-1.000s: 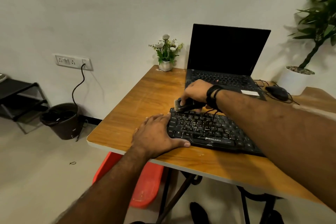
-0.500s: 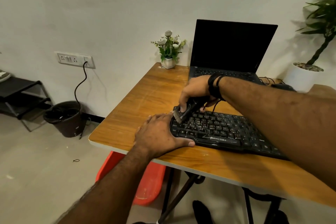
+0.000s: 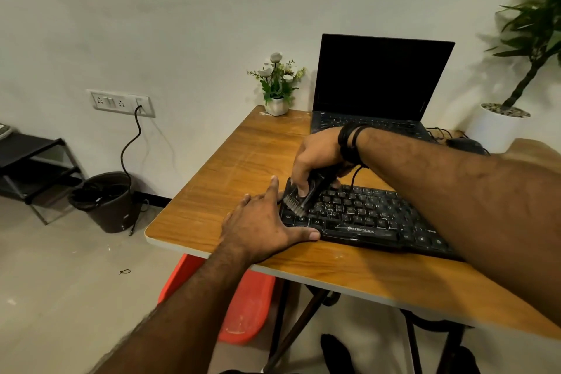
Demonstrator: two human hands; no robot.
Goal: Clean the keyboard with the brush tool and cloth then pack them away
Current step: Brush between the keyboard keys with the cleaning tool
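Note:
A black keyboard (image 3: 364, 218) lies on the wooden table (image 3: 230, 179), near its front edge. My right hand (image 3: 315, 158) grips a black brush tool (image 3: 299, 196) whose pale bristles point down onto the keys at the keyboard's left end. My left hand (image 3: 264, 228) lies flat with straight fingers against the keyboard's left edge, its thumb along the front. No cloth shows in the view.
An open black laptop (image 3: 379, 82) stands behind the keyboard, with a small flower pot (image 3: 277, 85) to its left and a black mouse (image 3: 466, 144) with cables to its right. A large potted plant (image 3: 501, 127) is at far right. A bin (image 3: 104, 200) and red stool (image 3: 243, 304) are on the floor.
My right hand has drawn the brush from the keyboard's back left corner toward me, down over the left-end keys. My left hand has stayed against the keyboard's left edge.

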